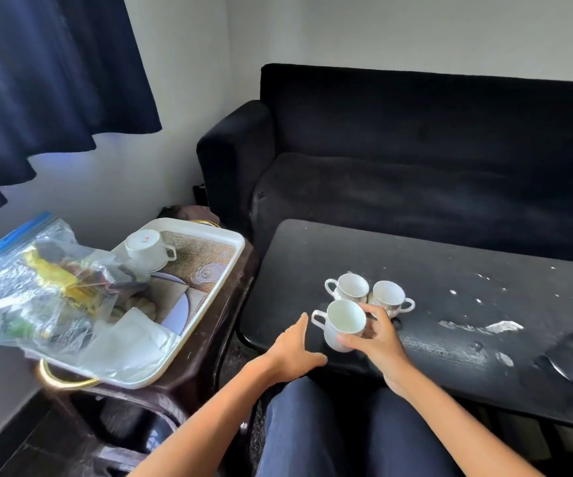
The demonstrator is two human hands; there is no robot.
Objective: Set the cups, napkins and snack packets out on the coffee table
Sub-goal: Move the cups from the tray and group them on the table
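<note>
Both hands are working the cups: my right hand [372,333] is gripping the nearest white cup [343,325], my left hand [293,352] is hovering relaxed beside its handle.

I'm counting three cups upright on the black coffee table [450,304]: the held one, plus two patterned cups [350,287] [388,297] touching just behind it. A fourth cup [147,247] is lying tilted on the white tray [209,301] on the side table. White napkins [137,333] and a clear zip bag [30,287] are covering the tray; the packets inside are hard to make out.
</note>
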